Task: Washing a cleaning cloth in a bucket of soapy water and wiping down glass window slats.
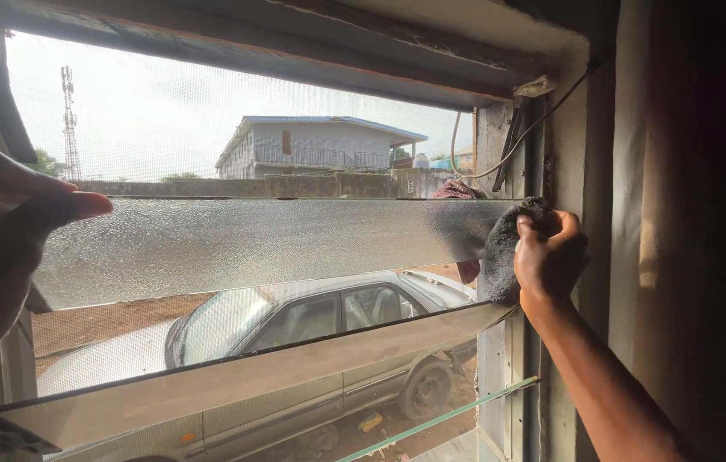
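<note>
A louvre window fills the view. Its upper frosted glass slat (243,244) runs across the middle, tilted open. My right hand (549,257) presses a dark grey cloth (502,248) against the right end of that slat, next to the window frame. My left hand (4,231) holds the slat's left end, thumb lying over its top edge. A second slat (235,376) slants below, and a third clear slat (440,419) shows at the bottom right.
The window frame post (543,171) and a loose cable (543,120) stand at the right, with a curtain (688,231) beside them. Outside, behind a mesh screen, are a silver car (295,334), a wall and a two-storey building (320,145).
</note>
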